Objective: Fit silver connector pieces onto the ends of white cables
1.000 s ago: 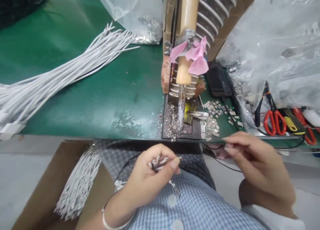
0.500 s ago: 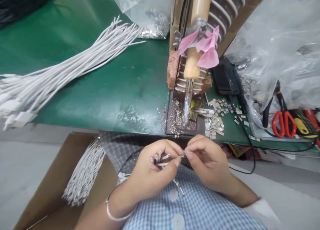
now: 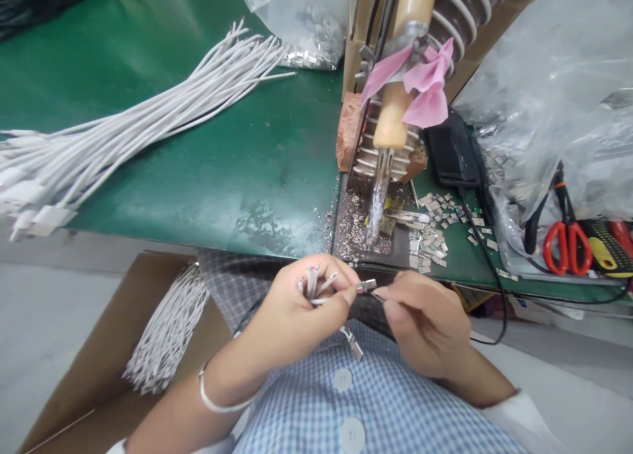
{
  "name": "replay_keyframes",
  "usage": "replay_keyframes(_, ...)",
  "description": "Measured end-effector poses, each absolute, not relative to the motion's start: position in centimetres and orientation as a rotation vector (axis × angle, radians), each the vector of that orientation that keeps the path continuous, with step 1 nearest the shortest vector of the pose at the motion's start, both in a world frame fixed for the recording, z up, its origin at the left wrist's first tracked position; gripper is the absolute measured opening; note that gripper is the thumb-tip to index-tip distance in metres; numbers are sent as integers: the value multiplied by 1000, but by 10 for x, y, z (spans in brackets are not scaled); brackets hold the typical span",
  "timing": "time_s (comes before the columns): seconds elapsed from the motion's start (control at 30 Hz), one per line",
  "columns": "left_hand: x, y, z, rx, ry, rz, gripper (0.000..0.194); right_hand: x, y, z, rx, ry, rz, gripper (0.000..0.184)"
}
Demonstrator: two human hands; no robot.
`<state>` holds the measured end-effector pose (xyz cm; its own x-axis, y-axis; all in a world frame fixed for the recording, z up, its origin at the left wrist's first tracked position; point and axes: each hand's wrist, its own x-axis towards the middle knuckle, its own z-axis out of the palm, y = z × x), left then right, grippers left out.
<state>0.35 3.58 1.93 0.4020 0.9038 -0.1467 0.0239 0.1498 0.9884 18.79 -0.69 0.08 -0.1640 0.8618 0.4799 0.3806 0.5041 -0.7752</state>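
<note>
My left hand [image 3: 306, 315] is closed around several white cables [image 3: 312, 283], their cut ends poking up from the fist. Between its thumb and forefinger one cable end is pinched, and a small metal connector [image 3: 366, 286] sticks out to the right. Below the fist hangs another cable end with a metal connector [image 3: 353, 345]. Just right of the pinched connector is my right hand [image 3: 430, 322], thumb and forefinger pressed together. A thin sliver shows at its fingertips, too small to name. Above both hands, a soldering iron [image 3: 380, 197] with a wooden handle points down at the table.
White cables [image 3: 173, 114] lie bundled on the green table [image 3: 237, 177]; more cables [image 3: 168, 335] fill part of a cardboard box [image 3: 99, 335]. Small connector boards [image 3: 428, 246] lie scattered beside the iron. Red-handled scissors [image 3: 567, 246] and a black power adapter [image 3: 452, 151] are at right.
My right hand has drawn back slightly to the right, and the metal connector at my left fingertips now shows plainly. The view has shifted a little.
</note>
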Motion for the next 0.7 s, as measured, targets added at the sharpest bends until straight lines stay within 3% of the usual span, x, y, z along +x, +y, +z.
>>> replay_keyframes(0.3, 8, 59, 28, 1242, 977, 762, 14, 184, 7, -4, -1037, -1737, 403, 23)
replay_keyframes(0.7, 10, 66, 33, 1266, 948, 793, 18, 186, 10, -1, -1021, -1665, 479, 27)
